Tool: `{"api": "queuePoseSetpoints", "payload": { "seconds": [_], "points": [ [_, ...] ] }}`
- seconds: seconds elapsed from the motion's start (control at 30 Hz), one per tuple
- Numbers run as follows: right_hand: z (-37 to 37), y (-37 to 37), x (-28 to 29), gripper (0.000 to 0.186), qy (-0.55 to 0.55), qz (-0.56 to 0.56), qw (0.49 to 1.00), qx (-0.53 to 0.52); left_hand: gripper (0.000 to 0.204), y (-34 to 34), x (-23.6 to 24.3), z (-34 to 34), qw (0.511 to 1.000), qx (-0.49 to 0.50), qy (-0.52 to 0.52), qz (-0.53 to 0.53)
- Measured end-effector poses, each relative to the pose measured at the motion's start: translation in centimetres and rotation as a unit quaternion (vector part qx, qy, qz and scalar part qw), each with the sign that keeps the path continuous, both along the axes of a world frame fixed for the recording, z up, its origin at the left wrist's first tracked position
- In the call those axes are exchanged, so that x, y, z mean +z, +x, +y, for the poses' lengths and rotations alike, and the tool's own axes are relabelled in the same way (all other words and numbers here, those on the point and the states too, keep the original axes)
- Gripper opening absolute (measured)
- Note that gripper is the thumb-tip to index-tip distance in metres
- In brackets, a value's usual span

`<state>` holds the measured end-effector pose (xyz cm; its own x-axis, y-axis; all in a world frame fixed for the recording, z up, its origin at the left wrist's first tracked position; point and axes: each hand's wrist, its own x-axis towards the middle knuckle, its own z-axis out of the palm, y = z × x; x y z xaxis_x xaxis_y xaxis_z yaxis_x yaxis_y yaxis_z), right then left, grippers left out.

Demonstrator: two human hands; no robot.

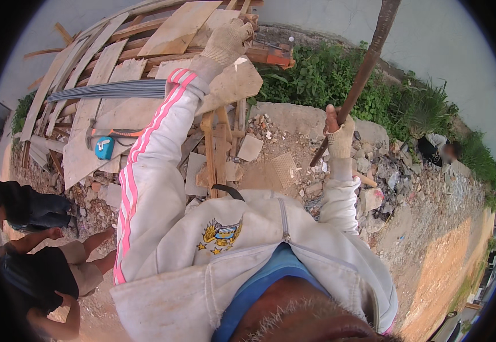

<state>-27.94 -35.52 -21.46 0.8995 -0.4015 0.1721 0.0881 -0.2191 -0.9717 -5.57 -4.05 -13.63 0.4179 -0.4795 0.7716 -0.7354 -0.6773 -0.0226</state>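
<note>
My right hand (339, 134), in a pale fingerless work glove, is closed round a long brown bar (367, 57). The bar slants from the upper right down past the hand, its lower end over the rubble. My left hand (229, 43), gloved alike, is curled at the near right end of a makeshift bench of boards (179, 25); what its fingers hold, if anything, is hidden. Near my left forearm, a bundle of thin grey rods (111, 91) lies across the boards. Beside it are a blue tape measure (104, 148) and an orange-handled tool (123, 134), partly behind my sleeve.
An orange-red block (280, 55) sits at the bench's right end. Wooden legs (216, 145) stand on broken rubble (265, 128). Green weeds (310, 74) grow along a grey wall (453, 34). Two people (37, 279) are at the left; another person (433, 149) crouches far right.
</note>
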Motion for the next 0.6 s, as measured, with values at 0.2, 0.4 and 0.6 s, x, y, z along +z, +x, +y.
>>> {"api": "queuePoseSetpoints", "payload": {
  "seconds": [0.2, 0.4, 0.6],
  "points": [
    [1.3, 2.7, 5.2, 0.047, 0.067, -0.104, 0.991, 0.051, 0.015, 8.3, 6.7, -4.3, 0.83, -0.172, -0.358, 0.393],
    [-1.6, 4.9, 8.9, 0.036, 0.096, -0.113, 0.988, 0.036, 0.01, 8.0, 11.5, -8.5, 0.862, -0.077, -0.322, 0.383],
    [-3.8, 13.4, 7.3, 0.036, 0.072, -0.133, 0.986, 0.067, 0.014, 18.3, 9.3, -7.8, 0.843, -0.138, -0.383, 0.352]
  ]
}}
